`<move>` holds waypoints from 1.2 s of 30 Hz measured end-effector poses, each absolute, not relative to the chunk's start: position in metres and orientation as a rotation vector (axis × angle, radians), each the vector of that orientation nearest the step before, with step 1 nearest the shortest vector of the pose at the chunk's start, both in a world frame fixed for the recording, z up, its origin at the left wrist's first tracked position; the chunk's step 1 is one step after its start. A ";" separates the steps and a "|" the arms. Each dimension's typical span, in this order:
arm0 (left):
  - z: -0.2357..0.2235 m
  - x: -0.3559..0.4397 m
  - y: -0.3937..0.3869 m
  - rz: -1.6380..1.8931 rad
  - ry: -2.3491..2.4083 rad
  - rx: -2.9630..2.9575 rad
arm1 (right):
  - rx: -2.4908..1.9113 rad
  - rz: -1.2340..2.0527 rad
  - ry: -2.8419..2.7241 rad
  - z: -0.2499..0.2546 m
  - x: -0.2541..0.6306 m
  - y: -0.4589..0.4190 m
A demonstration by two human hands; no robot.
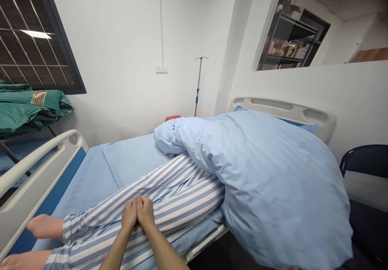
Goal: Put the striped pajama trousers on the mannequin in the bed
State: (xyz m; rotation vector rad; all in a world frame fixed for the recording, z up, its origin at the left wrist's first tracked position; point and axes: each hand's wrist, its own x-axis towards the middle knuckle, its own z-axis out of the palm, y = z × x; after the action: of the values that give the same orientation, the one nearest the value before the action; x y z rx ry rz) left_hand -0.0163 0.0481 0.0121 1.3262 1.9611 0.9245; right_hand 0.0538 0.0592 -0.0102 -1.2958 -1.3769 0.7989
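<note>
Toward the lower centre of the frame, left hand (129, 213) and right hand (145, 212) meet on striped trousers (188, 207), fingers curled closed; whether they pinch cloth, I cannot tell. The quilt (273, 173), overhanging the bed (209, 242) at lower right, might slip under its own weight. Blue sheet (130, 157), white wall (121, 39) and drip stand (199, 76) lie beyond.

Left hand (129, 214) and right hand (145, 211): bare, rounded knuckles. Left forearm (117, 249) and right forearm (163, 245): bare over the visible length, slender, smooth in outline, tapering toward the wrist.
</note>
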 end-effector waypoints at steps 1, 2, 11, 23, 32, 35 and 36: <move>0.018 -0.013 0.050 0.974 1.894 1.275 | -1.275 0.820 -1.336 -0.010 0.055 0.060; 0.024 -0.009 0.052 1.027 1.840 1.229 | -1.247 0.839 -1.305 -0.009 0.056 0.061; 0.046 0.014 0.066 1.381 1.605 1.070 | -1.170 0.893 -1.189 -0.009 0.059 0.065; 0.010 0.009 0.040 1.072 2.027 1.416 | -1.231 0.882 -1.224 -0.010 0.061 0.064; 0.005 0.009 0.042 0.938 2.112 1.537 | -1.386 0.749 -1.540 0.006 0.076 0.067; 0.005 0.012 0.041 0.832 2.179 1.624 | -1.359 0.624 -1.679 0.028 0.086 0.068; 0.005 0.013 0.041 0.802 2.189 1.650 | -1.336 0.604 -1.694 0.034 0.088 0.068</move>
State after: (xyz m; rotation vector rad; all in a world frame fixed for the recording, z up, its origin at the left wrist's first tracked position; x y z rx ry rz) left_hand 0.0126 0.0406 0.0051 1.6496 2.1893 0.8016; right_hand 0.0878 0.0681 0.0339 -1.3357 -1.6939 0.6036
